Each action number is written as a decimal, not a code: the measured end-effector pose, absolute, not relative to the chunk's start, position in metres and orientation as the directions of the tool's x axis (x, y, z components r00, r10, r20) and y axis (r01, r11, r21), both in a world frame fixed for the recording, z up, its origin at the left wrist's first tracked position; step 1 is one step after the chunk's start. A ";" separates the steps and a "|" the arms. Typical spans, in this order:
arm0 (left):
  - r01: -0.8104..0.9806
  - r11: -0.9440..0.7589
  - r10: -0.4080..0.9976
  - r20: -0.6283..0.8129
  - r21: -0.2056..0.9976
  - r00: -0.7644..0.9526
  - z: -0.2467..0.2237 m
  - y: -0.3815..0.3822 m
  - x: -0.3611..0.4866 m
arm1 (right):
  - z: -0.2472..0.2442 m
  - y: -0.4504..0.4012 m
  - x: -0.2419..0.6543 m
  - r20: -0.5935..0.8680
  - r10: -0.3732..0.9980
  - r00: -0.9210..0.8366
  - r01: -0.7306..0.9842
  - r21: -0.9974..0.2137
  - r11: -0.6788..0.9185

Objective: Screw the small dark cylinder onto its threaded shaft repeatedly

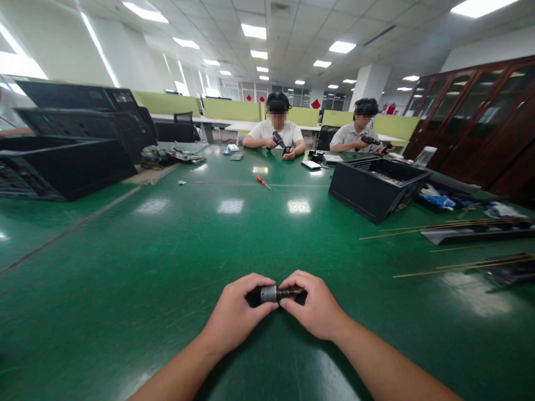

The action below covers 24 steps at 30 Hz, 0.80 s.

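Just above the green table, a small metal cylindrical part with a dark, ridged shaft lies crosswise between my hands. My left hand has its thumb and fingers closed around the silver cylinder at the part's left end. On the other side my right hand pinches the dark shaft, close to the cylinder. The fingertips of both hands nearly meet at the middle of the part. The shaft's thin tip points right, into the curl of my right hand.
An orange screwdriver lies further back. Black computer cases stand at left and right. Thin yellowish rods stick out at the right. Across the table, two people hold power drills.
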<state>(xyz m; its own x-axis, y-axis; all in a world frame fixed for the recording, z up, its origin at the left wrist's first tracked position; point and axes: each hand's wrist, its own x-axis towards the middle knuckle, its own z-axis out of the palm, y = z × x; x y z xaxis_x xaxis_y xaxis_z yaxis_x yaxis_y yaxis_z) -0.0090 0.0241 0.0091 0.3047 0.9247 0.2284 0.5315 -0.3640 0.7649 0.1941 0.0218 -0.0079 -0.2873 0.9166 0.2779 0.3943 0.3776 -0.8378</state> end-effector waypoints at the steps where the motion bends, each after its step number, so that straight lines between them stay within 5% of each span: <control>1: 0.533 -0.364 0.925 0.229 0.763 0.304 0.009 0.024 -0.009 | -0.008 0.022 0.194 0.277 0.916 -0.289 0.397 -0.836 0.378; 24: 0.524 -0.365 0.924 0.230 0.770 0.306 0.008 0.022 -0.010 | -0.003 0.022 0.196 0.263 0.922 -0.283 0.397 -0.843 0.363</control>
<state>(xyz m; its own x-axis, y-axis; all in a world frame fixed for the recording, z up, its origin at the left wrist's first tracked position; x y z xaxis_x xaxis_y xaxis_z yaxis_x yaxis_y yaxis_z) -0.0101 0.0217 0.0082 0.3065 0.9237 0.2300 0.5237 -0.3654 0.7696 0.1956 0.0215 -0.0033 -0.2834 0.9221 0.2635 0.3967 0.3628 -0.8432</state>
